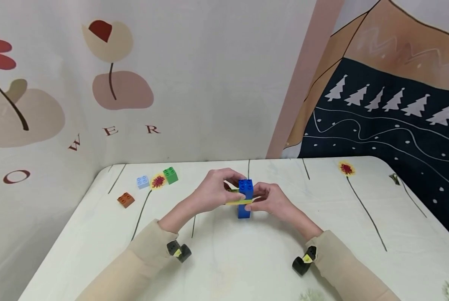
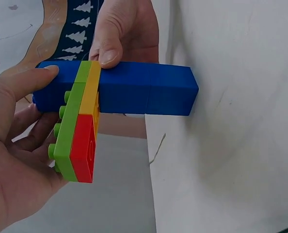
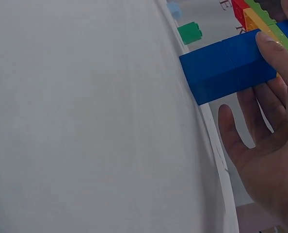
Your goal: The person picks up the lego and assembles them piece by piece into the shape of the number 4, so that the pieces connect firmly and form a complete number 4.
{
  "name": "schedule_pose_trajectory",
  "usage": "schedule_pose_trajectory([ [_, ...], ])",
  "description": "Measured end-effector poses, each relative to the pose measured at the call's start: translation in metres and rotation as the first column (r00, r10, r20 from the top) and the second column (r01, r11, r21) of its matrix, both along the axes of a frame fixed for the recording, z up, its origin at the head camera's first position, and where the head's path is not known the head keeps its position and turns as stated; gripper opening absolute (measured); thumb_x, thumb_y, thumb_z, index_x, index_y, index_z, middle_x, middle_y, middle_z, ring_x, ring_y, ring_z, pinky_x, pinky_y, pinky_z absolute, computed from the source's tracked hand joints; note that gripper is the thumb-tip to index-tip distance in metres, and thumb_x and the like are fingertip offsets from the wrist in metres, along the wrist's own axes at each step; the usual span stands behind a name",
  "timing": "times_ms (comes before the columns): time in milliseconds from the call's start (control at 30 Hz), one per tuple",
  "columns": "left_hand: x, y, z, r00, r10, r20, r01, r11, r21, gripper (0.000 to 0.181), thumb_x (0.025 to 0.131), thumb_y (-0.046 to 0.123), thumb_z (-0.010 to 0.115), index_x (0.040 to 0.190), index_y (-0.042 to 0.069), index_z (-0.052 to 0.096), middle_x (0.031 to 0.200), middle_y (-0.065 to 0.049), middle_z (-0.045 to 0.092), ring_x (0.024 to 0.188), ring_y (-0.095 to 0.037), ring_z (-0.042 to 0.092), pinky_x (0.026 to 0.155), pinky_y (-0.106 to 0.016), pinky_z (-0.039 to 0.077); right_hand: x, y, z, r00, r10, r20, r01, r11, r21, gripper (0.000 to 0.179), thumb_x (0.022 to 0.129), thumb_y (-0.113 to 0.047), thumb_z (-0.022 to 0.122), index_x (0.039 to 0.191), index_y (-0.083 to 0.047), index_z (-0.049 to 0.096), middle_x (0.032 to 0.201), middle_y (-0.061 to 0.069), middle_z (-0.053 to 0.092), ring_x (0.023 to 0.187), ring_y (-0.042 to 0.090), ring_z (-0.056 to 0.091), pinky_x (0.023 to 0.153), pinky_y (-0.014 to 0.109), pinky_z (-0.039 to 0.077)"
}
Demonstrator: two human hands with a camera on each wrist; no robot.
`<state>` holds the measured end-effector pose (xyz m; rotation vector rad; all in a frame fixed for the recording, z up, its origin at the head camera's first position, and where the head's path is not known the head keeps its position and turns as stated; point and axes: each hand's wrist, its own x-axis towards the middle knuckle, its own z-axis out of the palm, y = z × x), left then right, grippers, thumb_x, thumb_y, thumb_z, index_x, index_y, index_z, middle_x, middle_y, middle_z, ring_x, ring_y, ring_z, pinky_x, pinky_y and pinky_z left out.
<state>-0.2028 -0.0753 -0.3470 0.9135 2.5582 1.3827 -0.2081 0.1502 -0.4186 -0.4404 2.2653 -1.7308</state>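
Between both hands stands an upright toy-brick build: lower blue bricks [image 2: 146, 90], a thin yellow brick [image 2: 89, 92], a lime-green brick [image 2: 69, 133] above it and a red brick [image 2: 83, 148] at its side. On top of the column sits an upper blue brick [image 1: 246, 188]. My left hand [image 1: 215, 190] pinches this upper brick, thumb on its near side. My right hand [image 1: 271, 200] holds the column from the right, its thumb on the lower blue part near the yellow layer. Whether the column's foot touches the table is hard to tell.
Towards the back left of the white cloth-covered table [image 1: 224, 259] lie a light-blue brick [image 1: 143, 182], a green brick [image 1: 170, 175] and a brown brick [image 1: 126, 200]. Behind the table hangs a printed curtain [image 1: 209, 83].
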Motion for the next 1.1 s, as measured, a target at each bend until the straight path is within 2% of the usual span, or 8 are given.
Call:
schedule_pose_trajectory([
  [167, -0.001, -0.009, 0.002, 0.999, -0.034, 0.029, 0.035, 0.999, -0.026, 0.05, 0.085, 0.009, 0.084, 0.131, 0.004, 0.066, 0.125, -0.007, 0.067, 0.11, -0.027, 0.064, 0.089, -0.033, 0.057, 0.0, 0.001, -0.001, 1.0, 0.003, 0.002, -0.003, 1.0, 0.008, 0.03, 0.085, -0.007, 0.085, 0.107, 0.001, 0.068, 0.106, 0.009, 0.073, 0.103, 0.029, 0.07, 0.088, 0.038, 0.058],
  [267, -0.001, -0.019, 0.003, 0.999, -0.018, 0.041, 0.019, 0.999, -0.031, 0.056, 0.085, 0.009, 0.084, 0.137, 0.007, 0.063, 0.132, -0.008, 0.063, 0.116, -0.026, 0.063, 0.093, -0.036, 0.056, 0.0, 0.0, -0.002, 1.0, 0.005, 0.001, -0.005, 1.0, 0.008, 0.03, 0.085, -0.006, 0.084, 0.109, 0.001, 0.068, 0.108, 0.01, 0.073, 0.103, 0.029, 0.07, 0.088, 0.038, 0.058],
  [433, -0.002, -0.045, 0.006, 0.996, 0.08, 0.025, -0.08, 0.997, -0.012, 0.056, 0.085, 0.009, 0.085, 0.137, 0.009, 0.063, 0.129, -0.006, 0.064, 0.115, -0.023, 0.063, 0.095, -0.039, 0.056, 0.001, 0.0, -0.002, 1.0, 0.003, 0.012, -0.003, 1.0, -0.002, 0.033, 0.084, -0.004, 0.085, 0.111, 0.002, 0.068, 0.111, 0.011, 0.073, 0.104, 0.028, 0.069, 0.089, 0.037, 0.058],
  [600, -0.009, -0.078, 0.004, 0.984, 0.179, 0.014, -0.18, 0.983, 0.043, 0.054, 0.086, 0.003, 0.083, 0.136, 0.005, 0.064, 0.129, -0.01, 0.063, 0.114, -0.026, 0.064, 0.095, -0.04, 0.056, 0.0, -0.001, -0.001, 1.0, -0.007, 0.009, 0.007, 1.0, 0.014, 0.034, 0.083, -0.004, 0.086, 0.111, 0.001, 0.068, 0.113, 0.011, 0.074, 0.104, 0.026, 0.069, 0.091, 0.037, 0.057],
  [700, -0.015, -0.097, -0.001, 0.967, 0.255, 0.023, -0.256, 0.965, 0.058, 0.052, 0.087, 0.002, 0.081, 0.136, 0.004, 0.064, 0.13, -0.013, 0.062, 0.114, -0.029, 0.063, 0.093, -0.038, 0.056, 0.0, -0.001, 0.0, 1.0, -0.007, 0.001, 0.007, 1.0, 0.028, 0.035, 0.083, -0.005, 0.086, 0.113, 0.0, 0.068, 0.113, 0.01, 0.073, 0.105, 0.025, 0.068, 0.093, 0.037, 0.056],
  [833, -0.022, -0.117, -0.012, 0.929, 0.367, 0.041, -0.369, 0.928, 0.043, 0.051, 0.089, 0.01, 0.08, 0.137, 0.004, 0.063, 0.131, -0.015, 0.062, 0.117, -0.032, 0.061, 0.09, -0.03, 0.055, 0.002, 0.0, 0.001, 1.0, 0.014, -0.023, -0.013, 1.0, 0.023, 0.041, 0.084, -0.004, 0.085, 0.121, 0.001, 0.067, 0.116, 0.011, 0.072, 0.107, 0.026, 0.067, 0.094, 0.036, 0.056],
  [967, -0.027, -0.133, -0.022, 0.895, 0.444, 0.047, -0.446, 0.895, 0.032, 0.052, 0.092, 0.018, 0.079, 0.139, 0.004, 0.062, 0.132, -0.016, 0.063, 0.121, -0.034, 0.06, 0.086, -0.022, 0.053, 0.003, 0.0, 0.002, 0.998, 0.046, -0.042, -0.046, 0.999, -0.001, 0.046, 0.085, -0.003, 0.083, 0.127, 0.001, 0.064, 0.118, 0.012, 0.071, 0.108, 0.027, 0.067, 0.093, 0.033, 0.056],
  [1100, -0.033, -0.144, -0.032, 0.872, 0.488, 0.038, -0.489, 0.872, 0.034, 0.051, 0.094, 0.017, 0.077, 0.14, 0.002, 0.06, 0.138, -0.016, 0.059, 0.127, -0.033, 0.054, 0.095, -0.031, 0.052, 0.004, 0.0, 0.002, 0.997, 0.071, -0.042, -0.073, 0.997, -0.029, 0.044, 0.086, -0.002, 0.082, 0.126, 0.002, 0.064, 0.119, 0.013, 0.07, 0.108, 0.028, 0.067, 0.09, 0.03, 0.057],
])
